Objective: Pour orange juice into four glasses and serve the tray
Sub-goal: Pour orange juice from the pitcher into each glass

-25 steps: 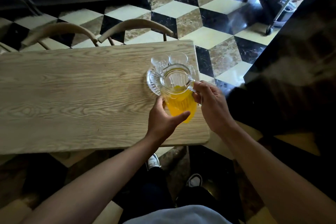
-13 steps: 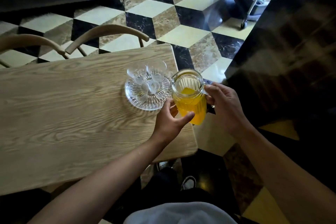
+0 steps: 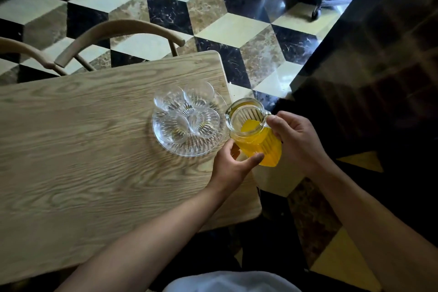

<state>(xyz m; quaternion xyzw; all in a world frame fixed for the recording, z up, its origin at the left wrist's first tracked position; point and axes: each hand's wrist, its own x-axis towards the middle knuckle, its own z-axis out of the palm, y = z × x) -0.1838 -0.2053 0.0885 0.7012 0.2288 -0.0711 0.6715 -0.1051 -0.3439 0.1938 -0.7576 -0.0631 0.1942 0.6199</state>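
While the glass pitcher (image 3: 254, 133) of orange juice (image 3: 260, 147) is held just beside the right edge of the wooden table (image 3: 83, 149), it is tilted with its spout toward the tray (image 3: 189, 147). The handle of the pitcher is gripped by the right hand (image 3: 296, 140), whose fingers are curled round it. The lower body of the pitcher is cupped by the left hand (image 3: 233, 166), with the thumb laid across the ribbed glass and the fingers curved beneath. The pitcher is seen to be roughly half full. A round cut-glass tray is placed on the table near its right end, just beside the pitcher's rim. Four clear glasses (image 3: 187, 114) are set on the tray, close together, and no juice is seen in them. Two curved wooden chair backs (image 3: 118, 28) are seen beyond the far edge of the table, over a floor (image 3: 232, 28) tiled in a cube pattern.
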